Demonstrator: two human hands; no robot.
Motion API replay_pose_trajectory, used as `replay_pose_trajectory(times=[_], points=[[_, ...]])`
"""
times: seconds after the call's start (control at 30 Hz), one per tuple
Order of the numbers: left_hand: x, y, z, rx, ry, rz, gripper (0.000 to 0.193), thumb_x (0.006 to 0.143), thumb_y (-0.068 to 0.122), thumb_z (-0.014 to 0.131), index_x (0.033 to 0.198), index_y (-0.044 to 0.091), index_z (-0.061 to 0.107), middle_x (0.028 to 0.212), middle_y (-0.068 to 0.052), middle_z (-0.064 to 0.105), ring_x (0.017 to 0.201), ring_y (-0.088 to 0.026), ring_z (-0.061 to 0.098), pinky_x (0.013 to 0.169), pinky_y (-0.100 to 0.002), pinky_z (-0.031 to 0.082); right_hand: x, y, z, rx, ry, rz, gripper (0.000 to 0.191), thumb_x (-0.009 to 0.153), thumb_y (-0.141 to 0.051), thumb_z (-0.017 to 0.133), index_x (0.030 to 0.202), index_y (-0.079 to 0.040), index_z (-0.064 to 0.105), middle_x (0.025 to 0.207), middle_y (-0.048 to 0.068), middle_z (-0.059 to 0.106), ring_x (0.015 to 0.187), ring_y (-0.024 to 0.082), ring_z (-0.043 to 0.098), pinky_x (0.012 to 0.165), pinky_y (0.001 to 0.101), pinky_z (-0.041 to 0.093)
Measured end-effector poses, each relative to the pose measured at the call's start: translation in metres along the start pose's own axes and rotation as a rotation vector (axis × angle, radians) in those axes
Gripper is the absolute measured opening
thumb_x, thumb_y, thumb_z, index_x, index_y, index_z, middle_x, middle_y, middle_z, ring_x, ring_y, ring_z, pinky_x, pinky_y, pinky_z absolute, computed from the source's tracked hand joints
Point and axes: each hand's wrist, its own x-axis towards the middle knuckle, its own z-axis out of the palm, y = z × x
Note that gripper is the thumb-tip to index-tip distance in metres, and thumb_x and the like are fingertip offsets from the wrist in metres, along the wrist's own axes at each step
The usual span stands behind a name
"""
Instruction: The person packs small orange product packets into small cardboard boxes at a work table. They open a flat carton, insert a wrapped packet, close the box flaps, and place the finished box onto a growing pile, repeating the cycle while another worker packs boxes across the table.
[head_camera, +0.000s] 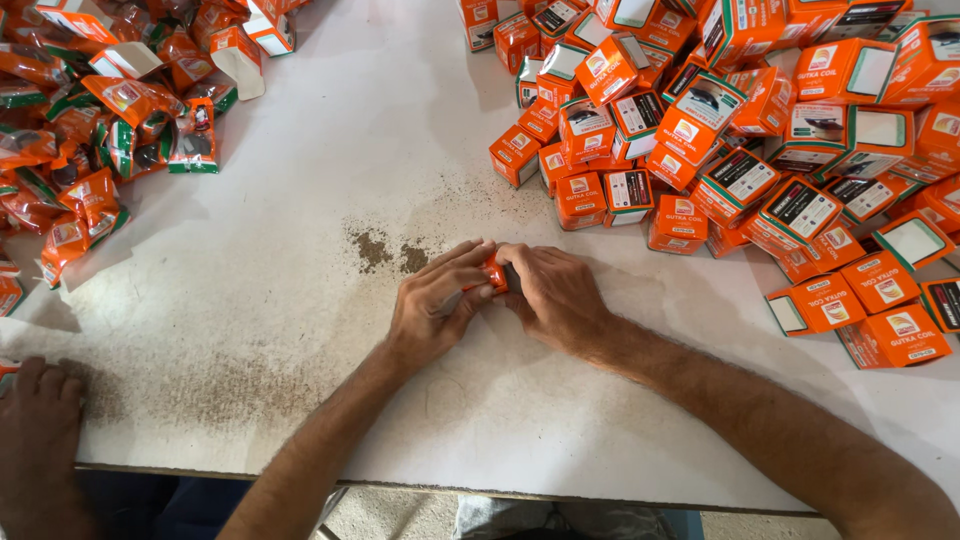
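Observation:
My left hand (437, 301) and my right hand (553, 295) meet at the middle of the white table (330, 200). Both hands close around one small orange box (495, 275), which is mostly hidden by my fingers. The hands rest on the table top, just in front of a large heap of small orange boxes (740, 130) that spreads over the right side.
A pile of orange, green and white plastic pouches (100, 120) lies at the far left. Another person's hand (38, 420) rests on the table's front left corner. Dark powder stains (385, 252) mark the table near my hands. The table's front edge (500, 492) runs below my forearms.

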Motion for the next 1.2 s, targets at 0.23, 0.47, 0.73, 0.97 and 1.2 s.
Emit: replay_pose_trajectory(times=[0.23,0.47,0.73,0.97,1.2], points=[[-0.007,0.000,-0.001,0.241,-0.050,0.184,0.015,0.090,0.002,0.076,0.104,0.002,0.070,0.146,-0.023,0.057,0.142,-0.040,0.051,0.108,-0.044,0.051,0.002,0.002,0.003,-0.038,-0.067,0.076,0.058,0.077,-0.004,0.081,0.128,-0.006,0.053,0.101,0.013,0.072,0.096,0.032,0.070,0.083,0.0447,0.053],[0.047,-0.011,0.038,0.167,-0.004,-0.005,0.106,0.070,0.036,0.094,0.154,0.009,0.035,0.166,-0.031,0.009,0.154,-0.053,0.015,0.124,-0.060,0.030,-0.041,-0.010,-0.048,-0.192,0.000,-0.079,0.087,0.080,-0.028,0.080,0.151,0.001,0.038,0.151,0.039,0.039,0.136,0.052,0.045,0.107,0.0548,0.041],[0.105,-0.030,0.101,0.232,-0.027,-0.143,0.161,0.040,0.070,0.097,0.161,0.012,0.010,0.166,-0.031,-0.008,0.149,-0.063,-0.013,0.118,-0.078,0.007,-0.199,0.031,-0.198,-0.707,0.271,0.741,0.145,0.053,-0.062,0.086,0.163,-0.007,0.008,0.162,0.042,-0.001,0.154,0.060,0.003,0.118,0.0794,0.012],[0.123,-0.015,0.134,0.274,0.025,-0.155,0.171,0.044,0.077,0.094,0.157,-0.005,-0.004,0.163,-0.039,-0.008,0.151,-0.060,-0.012,0.117,-0.079,-0.008,-0.213,0.106,-0.209,-0.675,0.160,0.733,0.163,0.046,-0.060,0.091,0.170,-0.012,-0.002,0.170,0.040,-0.008,0.160,0.059,-0.009,0.124,0.0761,0.001],[0.154,0.024,0.194,0.210,0.021,-0.190,0.161,0.057,0.073,0.089,0.154,-0.015,-0.004,0.160,-0.045,-0.006,0.148,-0.066,-0.009,0.117,-0.079,0.001,-0.204,0.158,-0.223,-0.659,0.169,0.619,0.153,0.061,-0.062,0.089,0.173,-0.006,0.002,0.168,0.039,0.000,0.162,0.052,-0.001,0.125,0.0747,-0.001]])
